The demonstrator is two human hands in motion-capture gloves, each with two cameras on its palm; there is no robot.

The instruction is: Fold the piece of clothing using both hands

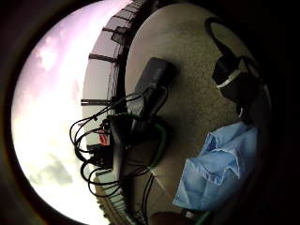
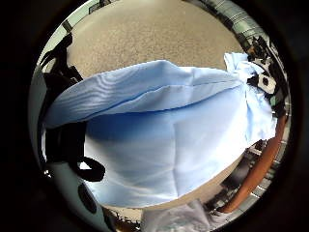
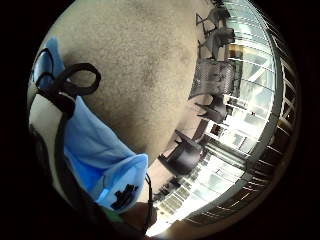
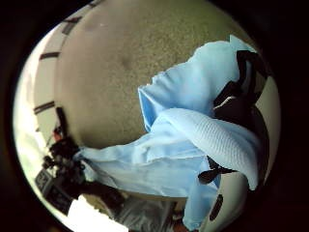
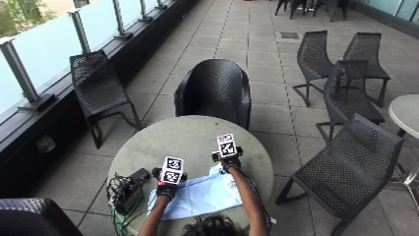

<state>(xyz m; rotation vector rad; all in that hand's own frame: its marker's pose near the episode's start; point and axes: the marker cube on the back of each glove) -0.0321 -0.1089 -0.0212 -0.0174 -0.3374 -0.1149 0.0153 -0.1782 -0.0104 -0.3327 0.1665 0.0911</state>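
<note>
A light blue piece of clothing (image 5: 196,196) lies on the near part of the round table (image 5: 190,137), partly bunched. My left hand (image 5: 167,189) grips its far left edge and my right hand (image 5: 227,162) grips its far right corner, a little further out over the table. In the left thumb side palm view the cloth (image 2: 164,140) stretches across to the other hand (image 2: 263,82), with a fold line running along it. In the right thumb side palm view the cloth (image 4: 193,145) drapes over my black gloved fingers (image 4: 236,108). The cloth's near edge is hidden behind my head.
A black box with tangled cables (image 5: 128,191) sits on the table's left rim, close to my left hand; it also shows in the left little finger side palm view (image 1: 140,108). A dark wicker chair (image 5: 213,91) stands behind the table, and others stand to the right (image 5: 347,167).
</note>
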